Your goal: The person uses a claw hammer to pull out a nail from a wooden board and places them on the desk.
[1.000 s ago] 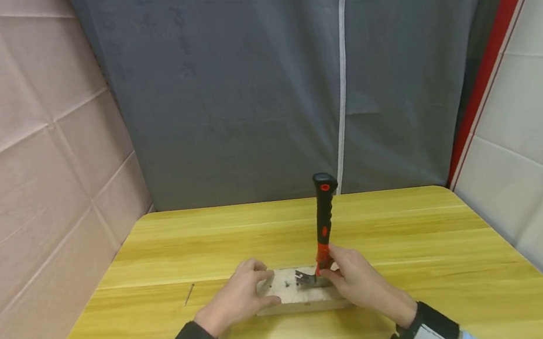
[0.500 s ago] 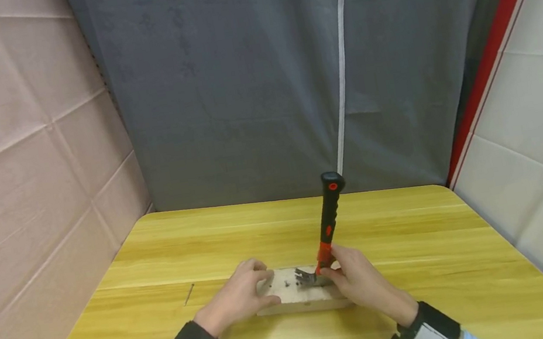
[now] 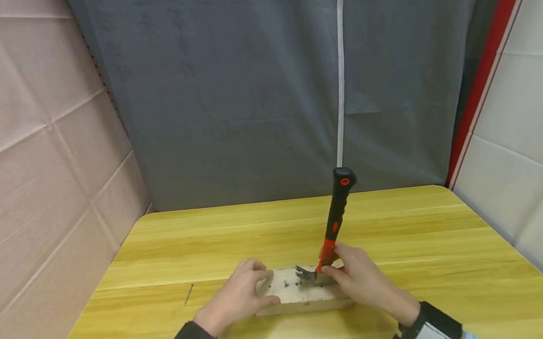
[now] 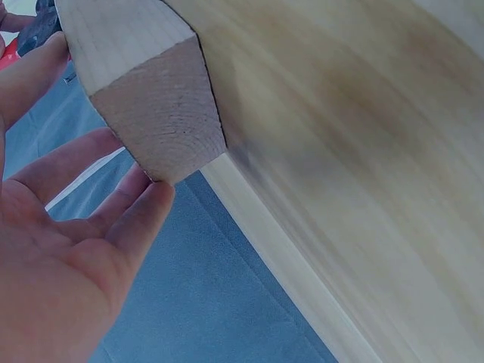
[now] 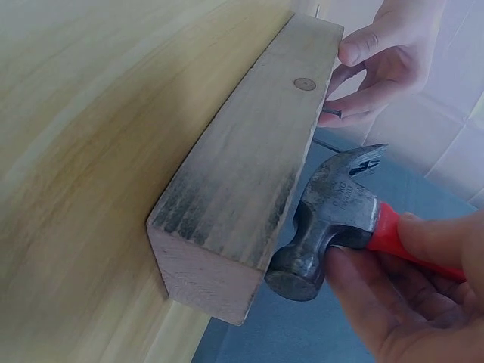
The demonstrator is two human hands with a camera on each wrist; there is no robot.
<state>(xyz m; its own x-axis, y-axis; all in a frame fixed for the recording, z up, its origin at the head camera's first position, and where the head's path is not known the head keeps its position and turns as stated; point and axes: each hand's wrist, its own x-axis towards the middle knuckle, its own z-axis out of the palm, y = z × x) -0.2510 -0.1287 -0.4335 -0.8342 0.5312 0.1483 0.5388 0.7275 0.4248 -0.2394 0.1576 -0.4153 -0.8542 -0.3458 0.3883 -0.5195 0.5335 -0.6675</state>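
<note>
Past the L hand (image 3: pixel 238 294), on its outer side, a thin thing, prob. a loose nail (image 3: pixel 188 294), lies on the bench (image 3: pixel 421 240). The L hand holds the L end of the block (image 3: pixel 300 302), w/ thumb and fingers bent about it. The block lies flat on the bench between the hands & hasn't moved in the last sec. A few small nails (image 3: pixel 287 284) stick up from its top, between the hands; one (image 5: pixel 331 113) is close to the L hand.

Then comes the hammer (image 3: pixel 335 217). Its head is low by the block's top, just L of the R hand (image 3: pixel 366 278), w/ the claw (image 5: pixel 355 161) aimed at the L hand. Can't tell if the head touches the wood. The R hand pinches the hammer low down, near the head, so the black grip sticks up free.

What's new: the grip tips more to the R than 1 sec ago, while both hands stayed abt. put. The claw looks clear of the nails, so I'd guess the hammer is just being turned, & no nail is being pulled or hit right now.
</note>
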